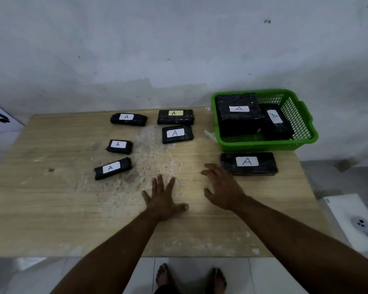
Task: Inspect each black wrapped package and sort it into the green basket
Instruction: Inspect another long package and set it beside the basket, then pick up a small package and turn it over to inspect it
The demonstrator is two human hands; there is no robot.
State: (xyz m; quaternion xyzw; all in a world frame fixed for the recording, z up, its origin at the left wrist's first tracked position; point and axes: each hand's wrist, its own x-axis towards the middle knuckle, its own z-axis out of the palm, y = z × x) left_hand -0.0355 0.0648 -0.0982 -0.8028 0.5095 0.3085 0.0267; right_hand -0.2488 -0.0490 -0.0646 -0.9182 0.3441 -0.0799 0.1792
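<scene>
A green basket [302,143] stands at the table's back right with two black wrapped packages in it, a large one [238,122] and a smaller one [277,129], each labelled A. Just in front of the basket lies a long black package [263,166]. My right hand [223,187] hovers open just left of it, fingers spread, not touching it. My left hand [164,200] rests flat on the table, fingers apart, holding nothing. Several more labelled black packages lie on the left and middle of the table, such as one [113,168] and another [177,134].
The wooden table [51,198] has a worn, whitish patch in its middle. A grey wall rises right behind it. A white box with a controller [361,225] sits off the table's right side. My bare feet show on the tiled floor below the front edge.
</scene>
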